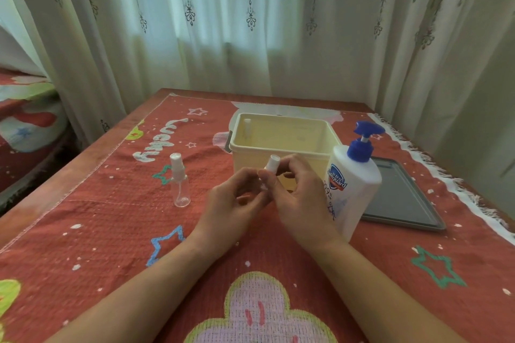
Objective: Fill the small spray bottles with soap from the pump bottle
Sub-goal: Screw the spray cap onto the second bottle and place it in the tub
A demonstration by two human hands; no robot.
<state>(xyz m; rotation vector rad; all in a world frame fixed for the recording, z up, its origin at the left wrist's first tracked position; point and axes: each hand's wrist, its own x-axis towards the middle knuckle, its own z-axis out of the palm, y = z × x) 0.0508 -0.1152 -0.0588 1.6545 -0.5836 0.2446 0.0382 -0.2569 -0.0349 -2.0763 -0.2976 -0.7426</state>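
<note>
We are holding a small clear spray bottle with white cap (271, 163) above the red patterned surface (83, 231), in front of the cream plastic tub (281, 145). The fingers of the left hand (234, 206) are curling round its hidden body, and those of the right hand (302, 203) are pinching the cap. A second clear spray bottle (180, 184) is standing upright to the left. The white blue-pumped soap bottle (352, 186) is standing just to the right.

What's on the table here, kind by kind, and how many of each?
Cream bin: 1
Small spray bottles: 3 (standing bottle, held bottle, bottle in the bin)
Pump bottle: 1
Grey tray: 1
Total: 6
</note>
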